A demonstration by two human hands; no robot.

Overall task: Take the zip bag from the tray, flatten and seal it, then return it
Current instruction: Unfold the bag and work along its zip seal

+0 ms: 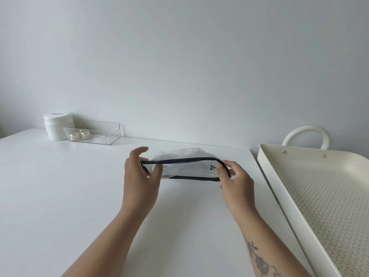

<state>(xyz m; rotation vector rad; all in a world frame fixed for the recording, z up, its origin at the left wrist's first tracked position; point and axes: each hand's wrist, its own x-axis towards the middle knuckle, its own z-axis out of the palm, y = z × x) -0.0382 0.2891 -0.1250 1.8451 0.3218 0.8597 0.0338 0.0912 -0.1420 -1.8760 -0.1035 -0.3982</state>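
Observation:
A clear zip bag [185, 166] with dark zip strips rests on the white table [60, 196], its mouth facing me and gaping open. My left hand [139, 176] pinches the left end of the upper strip. My right hand [235, 182] pinches the right end, beside a small dark logo. The upper strip is lifted above the lower one, which lies on the table. The cream perforated tray [267, 176] with a loop handle sits to the right, apart from the bag, and nothing lies in its visible part.
At the back left stand a white jar [57, 126] and a clear plastic box [93, 132] holding two small round containers. A plain wall rises behind the table. The table's right edge runs beside the tray.

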